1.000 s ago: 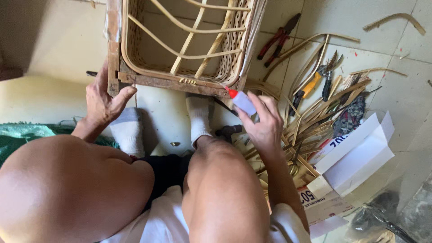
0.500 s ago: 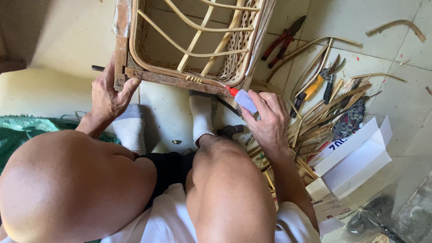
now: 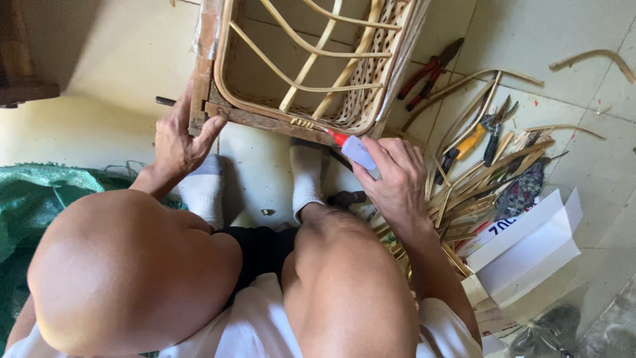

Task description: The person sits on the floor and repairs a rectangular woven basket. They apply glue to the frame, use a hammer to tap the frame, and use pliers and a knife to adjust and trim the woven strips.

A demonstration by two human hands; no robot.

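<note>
Here, a rattan chair frame with a wooden edge rail and a woven cane side (image 3: pixel 298 63) is laid on the pale tiled floor (image 3: pixel 119 86) in front of a seated person's knees. The corner of the wooden rail is gripped by the left hand (image 3: pixel 177 142), with the thumb hooked over the front edge and the fingers wrapped round the post. A small translucent glue bottle with a red nozzle (image 3: pixel 352 147) is held closed in the right hand (image 3: pixel 396 179), and its tip is pointed at a joint on the lower rail, touching it or just beside it; which one cannot be told.

As for progress, the curved rattan ribs are already seen seated inside the frame and one side panel is woven, while the other faces are open. Gluing appears to be in hand at this single joint, and whether glue has been laid elsewhere cannot be seen.

To the right, a heap of split rattan strips (image 3: pixel 477 179) is spread on the floor, with red-handled pliers (image 3: pixel 430 71), orange-handled cutters (image 3: pixel 467 144) and a white cardboard box (image 3: pixel 530 238) nearby. White socks (image 3: pixel 306 176) are worn.
</note>
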